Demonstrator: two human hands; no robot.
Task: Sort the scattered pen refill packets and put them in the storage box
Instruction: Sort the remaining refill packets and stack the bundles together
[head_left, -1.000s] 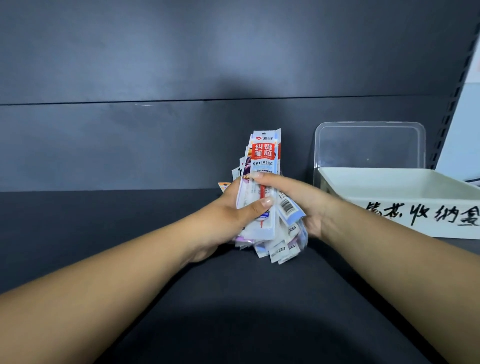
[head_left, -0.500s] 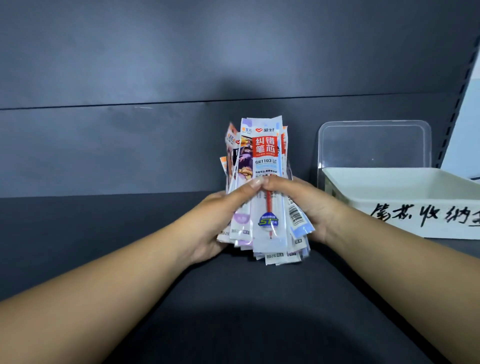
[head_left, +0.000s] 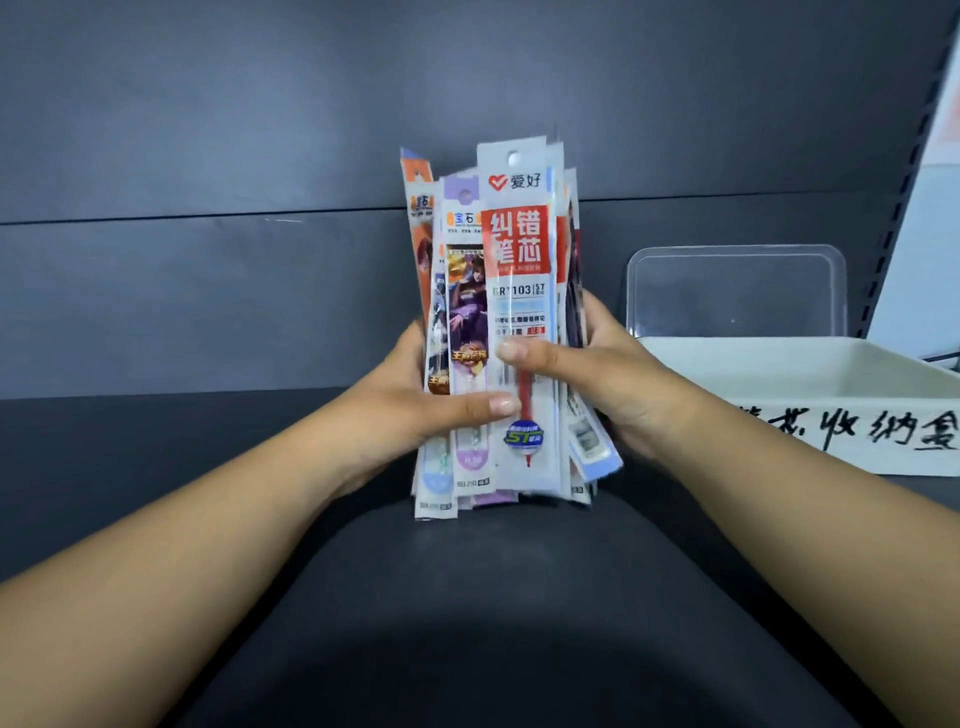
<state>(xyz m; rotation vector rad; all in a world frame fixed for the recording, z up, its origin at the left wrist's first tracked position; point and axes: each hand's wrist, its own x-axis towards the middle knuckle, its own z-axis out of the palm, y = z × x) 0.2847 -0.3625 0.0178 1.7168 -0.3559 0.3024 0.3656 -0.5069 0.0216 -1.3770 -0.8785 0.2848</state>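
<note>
Squaring up the bundle of refill packets, both hands clamp it upright w/ its bottom edges resting on or just above the dark bench; can't tell if they touch. Left hand wraps the left side, thumb laid across the front low down; right hand wraps the right side, thumb pressed across the front packet a bit higher, so the two thumbs pin the stack from the front while the fingers, hidden behind, presumably back it. Standing the packets on end looks meant to let the short ends line up, since tops are uneven: an orange-edged one at far left leans out, and a few at lower right splay toward the box. Front packet is white w/ a red label and a red refill visible thru the clear window; next to it a purple one w/ a cartoon figure. Storage box, white w/ black handwritten characters on its near wall, sits to the right, just beside the right wrist, its clear lid propped upright behind it against the dark back panel. Box interior shows nothing in it from this angle. Judging by this, packets are gathered but not yet boxed; next move prob. a short carry right.
</note>
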